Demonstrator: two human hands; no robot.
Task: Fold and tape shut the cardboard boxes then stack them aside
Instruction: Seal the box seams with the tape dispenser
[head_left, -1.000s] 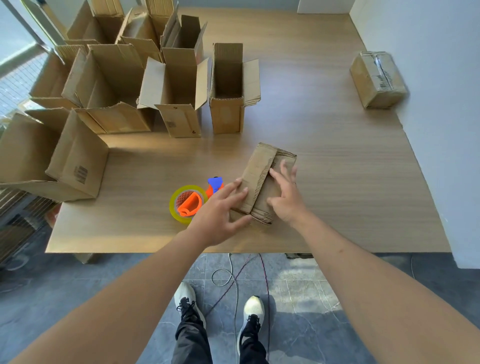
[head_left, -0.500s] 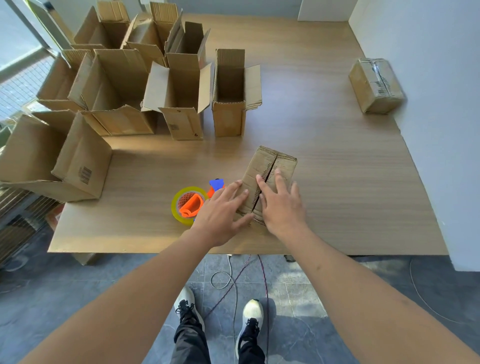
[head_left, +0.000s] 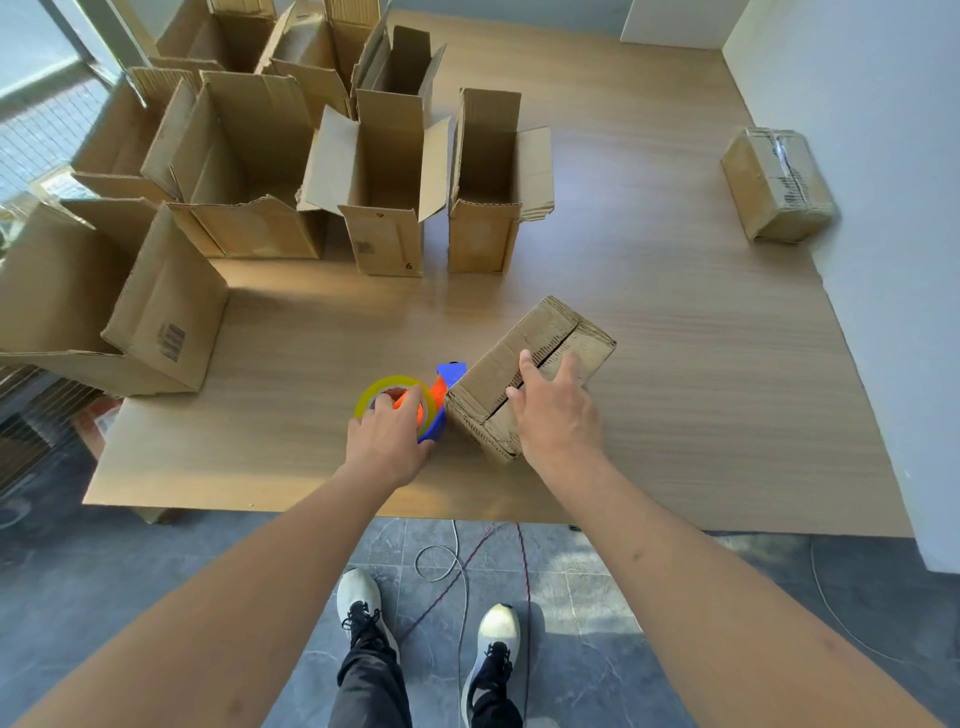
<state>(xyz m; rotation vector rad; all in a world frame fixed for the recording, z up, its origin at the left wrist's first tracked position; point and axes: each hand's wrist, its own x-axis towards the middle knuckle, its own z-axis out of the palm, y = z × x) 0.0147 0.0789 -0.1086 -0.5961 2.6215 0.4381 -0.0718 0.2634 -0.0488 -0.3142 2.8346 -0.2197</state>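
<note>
A small cardboard box (head_left: 550, 338) lies near the front edge of the wooden table (head_left: 675, 364), its top flaps folded down with a seam between them. My right hand (head_left: 556, 415) presses flat on those flaps with straight fingers. Just left of the box is a tape dispenser (head_left: 415, 400) with an orange and blue body and a yellowish tape roll. My left hand (head_left: 387, 441) curls its fingers around the dispenser's orange handle.
Several open cardboard boxes (head_left: 384, 182) with raised flaps crowd the back left of the table. A large open box (head_left: 104, 312) lies on its side at the left edge. One taped box (head_left: 779, 187) sits at the far right by the wall. Cables run across the floor.
My left hand left the box and moved left onto the tape dispenser, gripping it. The flaps went from partly raised to flat, with my right hand staying on them.
</note>
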